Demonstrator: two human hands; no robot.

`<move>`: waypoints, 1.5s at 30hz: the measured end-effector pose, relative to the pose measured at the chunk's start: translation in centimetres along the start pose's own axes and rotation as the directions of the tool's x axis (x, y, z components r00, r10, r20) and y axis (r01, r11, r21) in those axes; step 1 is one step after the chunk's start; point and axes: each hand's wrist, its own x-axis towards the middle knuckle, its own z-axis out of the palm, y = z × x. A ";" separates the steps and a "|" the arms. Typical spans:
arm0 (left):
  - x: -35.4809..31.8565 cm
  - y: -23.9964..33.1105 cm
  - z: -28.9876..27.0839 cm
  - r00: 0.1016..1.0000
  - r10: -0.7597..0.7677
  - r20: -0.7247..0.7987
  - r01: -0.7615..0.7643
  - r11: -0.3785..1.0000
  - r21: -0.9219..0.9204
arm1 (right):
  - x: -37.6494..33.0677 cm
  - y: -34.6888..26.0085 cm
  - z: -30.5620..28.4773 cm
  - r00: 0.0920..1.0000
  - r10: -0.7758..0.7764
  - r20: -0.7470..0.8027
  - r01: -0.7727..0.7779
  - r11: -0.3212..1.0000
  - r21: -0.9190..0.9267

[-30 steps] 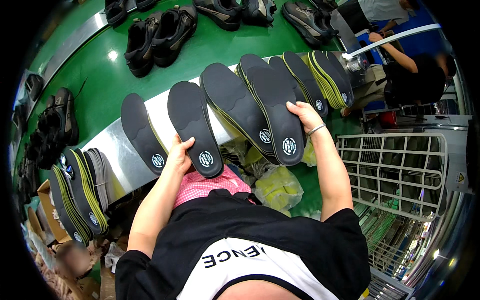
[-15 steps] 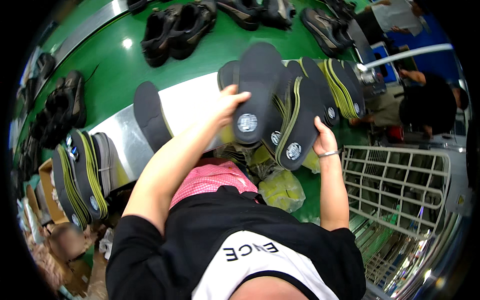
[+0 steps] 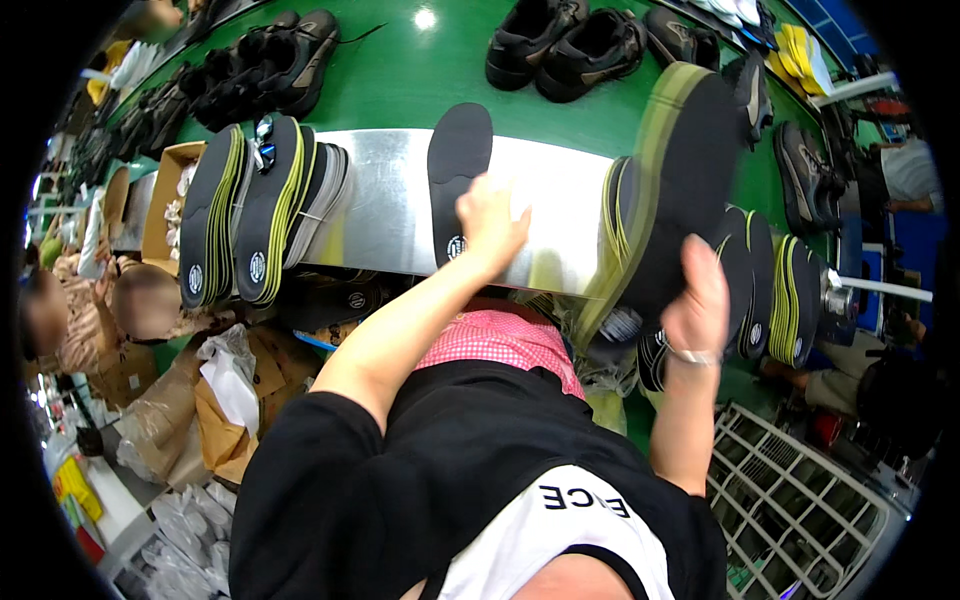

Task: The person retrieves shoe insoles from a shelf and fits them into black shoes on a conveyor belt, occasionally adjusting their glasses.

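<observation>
My left hand (image 3: 490,228) is over the metal shelf, palm down, its thumb apart from bent fingers. Its fingertips are at the right edge of a single black insole (image 3: 460,150) that lies flat there; whether they touch it I cannot tell. My right hand (image 3: 697,305), smeared by motion, grips a tilted stack of black insoles (image 3: 690,150) with yellow-green edges by its right side. Its fingers behind the stack are hidden. Just left of that stack, more yellow-edged insoles (image 3: 613,215) show on the shelf, partly covered.
Bundled insoles (image 3: 208,215) stand at the shelf's left end, by a cardboard box (image 3: 165,205). Other insole stacks (image 3: 790,300) are to the right. Shoes (image 3: 590,55) sit on the green surface beyond the metal shelf (image 3: 385,170). A wire rack (image 3: 790,500) stands at the lower right.
The view has swung, shifting the scene. My left hand has let go of the insole it held and is now by the one on the shelf. My right hand still holds its stack, now raised higher.
</observation>
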 end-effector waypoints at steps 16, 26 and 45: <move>-10.9 -4.7 -6.0 0.952 -0.134 -0.275 0.131 0.991 -0.027 | 0.7 11.1 7.4 0.695 0.108 0.711 0.718 -0.146 -0.680; -43.0 -23.0 -0.4 -0.012 -0.997 -0.070 0.776 0.035 -0.629 | -14.8 21.7 15.7 0.098 0.757 0.646 0.676 0.426 -0.601; -70.6 -59.7 -1.1 -0.178 -0.864 -0.471 0.958 -0.042 -0.284 | -38.1 71.1 22.4 -0.273 0.766 0.582 0.696 0.575 -0.430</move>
